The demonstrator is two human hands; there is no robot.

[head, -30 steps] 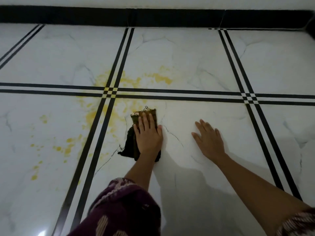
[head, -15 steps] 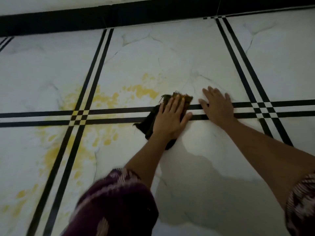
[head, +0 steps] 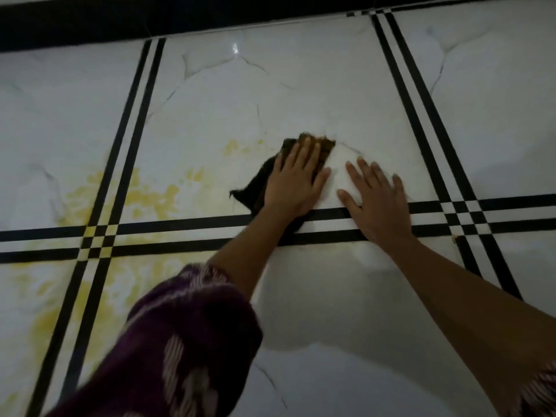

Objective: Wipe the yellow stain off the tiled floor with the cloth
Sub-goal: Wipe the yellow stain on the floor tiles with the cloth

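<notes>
Head view: left hand (head: 296, 182) flat on cloth (head: 258, 185), right hand (head: 376, 203) flat on floor (head: 270, 85) beside; yellow stain (head: 159, 200) leftward; sleeve (head: 186, 341) foreground.

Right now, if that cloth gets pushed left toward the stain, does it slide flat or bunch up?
Probably floppy: the cloth lies flat with a limp corner sticking out past the left hand, so free edges may fold. Likely slides easily; the tiled floor looks glossy. The flat palm on top should limit bunching.
</notes>
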